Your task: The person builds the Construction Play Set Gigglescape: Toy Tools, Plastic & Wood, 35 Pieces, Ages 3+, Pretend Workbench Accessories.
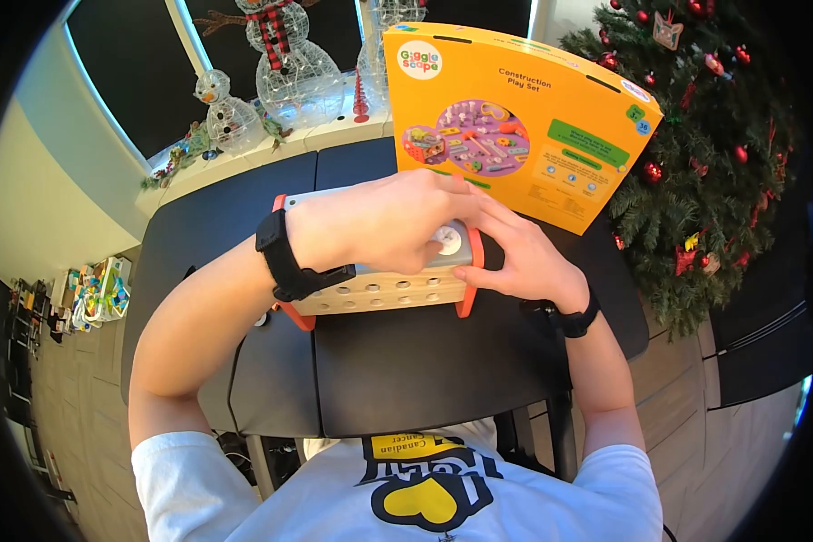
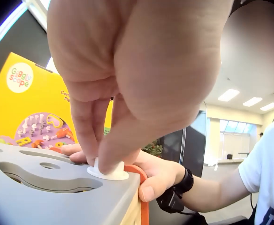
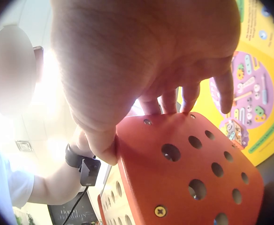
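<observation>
A toy workbench with a grey slotted top, pale wooden slats full of holes and red end panels stands on the black table. At the right end of its top sits a white round flanged toy piece. My left hand reaches across the top and pinches this piece from above with thumb and fingers. My right hand holds that same end of the workbench, thumb at the front edge and fingers over the top. The right wrist view shows its thumb and fingertips at the upper edge of the red end panel.
The yellow play set box stands upright close behind the workbench. A decorated Christmas tree is right of the black table. Wire snowmen line the windowsill. A white bin of colourful items sits at the left.
</observation>
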The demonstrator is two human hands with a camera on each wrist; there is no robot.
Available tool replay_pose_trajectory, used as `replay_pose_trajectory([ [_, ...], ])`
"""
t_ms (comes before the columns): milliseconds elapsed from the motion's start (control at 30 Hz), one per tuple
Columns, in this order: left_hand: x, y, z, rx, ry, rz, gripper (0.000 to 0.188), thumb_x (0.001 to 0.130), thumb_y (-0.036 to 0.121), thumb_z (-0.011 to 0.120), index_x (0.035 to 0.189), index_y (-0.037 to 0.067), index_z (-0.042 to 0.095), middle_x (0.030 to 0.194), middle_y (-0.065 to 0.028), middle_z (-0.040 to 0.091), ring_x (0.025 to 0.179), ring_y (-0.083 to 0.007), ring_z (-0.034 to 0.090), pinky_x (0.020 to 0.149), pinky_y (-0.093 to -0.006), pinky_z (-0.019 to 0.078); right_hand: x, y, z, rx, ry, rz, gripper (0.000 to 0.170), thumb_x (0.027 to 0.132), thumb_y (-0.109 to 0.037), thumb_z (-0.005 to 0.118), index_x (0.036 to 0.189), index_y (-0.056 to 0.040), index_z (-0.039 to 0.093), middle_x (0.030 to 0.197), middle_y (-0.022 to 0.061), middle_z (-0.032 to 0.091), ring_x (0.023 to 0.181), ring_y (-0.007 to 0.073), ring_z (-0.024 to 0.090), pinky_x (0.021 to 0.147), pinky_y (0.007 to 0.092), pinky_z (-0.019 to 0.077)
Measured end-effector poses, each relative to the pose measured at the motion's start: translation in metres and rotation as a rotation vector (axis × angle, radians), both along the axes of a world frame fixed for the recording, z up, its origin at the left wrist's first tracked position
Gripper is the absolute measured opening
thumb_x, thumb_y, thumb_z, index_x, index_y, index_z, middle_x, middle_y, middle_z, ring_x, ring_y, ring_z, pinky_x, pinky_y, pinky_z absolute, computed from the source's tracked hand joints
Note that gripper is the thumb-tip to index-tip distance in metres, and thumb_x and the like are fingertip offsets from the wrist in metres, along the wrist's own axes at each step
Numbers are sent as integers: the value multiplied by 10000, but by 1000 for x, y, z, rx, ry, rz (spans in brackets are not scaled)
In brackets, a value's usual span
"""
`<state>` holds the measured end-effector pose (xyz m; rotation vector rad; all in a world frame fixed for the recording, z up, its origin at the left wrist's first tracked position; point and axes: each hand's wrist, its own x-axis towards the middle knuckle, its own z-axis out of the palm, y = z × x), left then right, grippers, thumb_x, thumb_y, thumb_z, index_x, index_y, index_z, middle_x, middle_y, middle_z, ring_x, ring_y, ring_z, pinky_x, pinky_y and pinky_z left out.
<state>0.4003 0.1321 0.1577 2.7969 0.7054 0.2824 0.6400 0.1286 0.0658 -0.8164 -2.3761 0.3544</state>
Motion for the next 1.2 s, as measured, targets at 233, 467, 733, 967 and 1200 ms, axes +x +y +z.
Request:
replay_pose_trajectory([
  [233,6,-1,-9,64,101,53,237,884,68,709,1099,-24,672,1011,-209,674,941,-436,670,852,-483,548,-1,1,-1,2,-3,1,701,853,-416,818,1421,-74,590,1601,155,468,1469,334,467,1123,435,484],
  [467,2,-8,-19,103,-110,89,257,872,111,758,1084,-15,685,1057,-211,698,958,-422,685,839,-473,553,2,1,0,14,-24,2,767,832,-404,836,1464,-67,561,1606,161,462,1479,343,453,1155,435,452],
  [733,-105,-42,21,49,122,348,491,721,188,912,1153,41,731,1287,-134,696,1228,-372,619,1044,-446,509,16,-1,18,23,-91,131,880,680,-338,937,1453,-97,593,1555,145,520,1488,390,416,1190,484,400],
  [967,-163,-63,-30,292,-114,493,417,753,166,884,1121,35,735,1294,-112,699,1207,-350,637,1020,-436,531,-3,-24,21,185,-149,-36,891,463,-470,957,1248,-117,725,1295,75,640,1277,337,534,1082,480,434],
  [1200,-214,-83,-60,309,-145,862,124,884,93,771,975,13,749,1021,-126,730,958,-328,700,840,-401,574,-31,-57,23,358,-195,-146,834,471,-633,933,1007,-56,657,1055,109,555,1108,357,538,1067,537,373],
])
